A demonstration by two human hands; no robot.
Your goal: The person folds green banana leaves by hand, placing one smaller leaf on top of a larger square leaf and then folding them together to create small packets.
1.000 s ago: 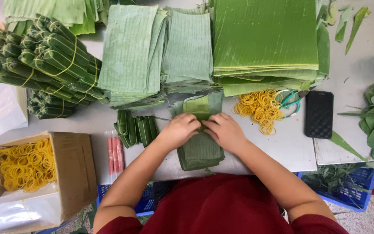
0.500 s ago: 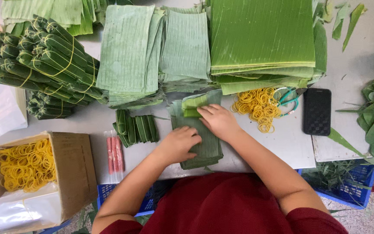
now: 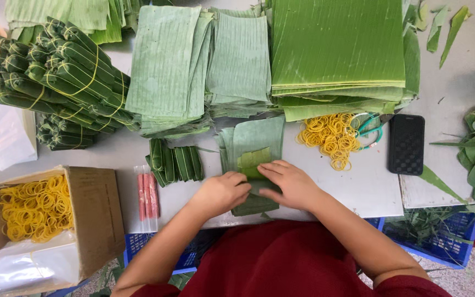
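Fingers (image 3: pixel 237 179) of the left hand (image 3: pixel 222 192) are curled, pressing a small light-green leaf piece (image 3: pixel 254 158) onto a stack of cut leaves (image 3: pixel 257 137); the right hand (image 3: pixel 291 184) lies flat beside it, its fingers together, holding the same stack down. Neither hand is gripping anything. The stack sits at the near centre of the grey tabletop (image 3: pixel 358 187), at six o'clock. At nine o'clock of the hands lie folded leaf packets (image 3: pixel 174 162) and a red packet (image 3: pixel 147 195). At two o'clock is a pile of yellow bands (image 3: pixel 328 137), then a black phone (image 3: pixel 406 144). At twelve o'clock lie large leaf sheets (image 3: pixel 336 49). At eight o'clock a cardboard box (image 3: pixel 92 214) holds more bands.
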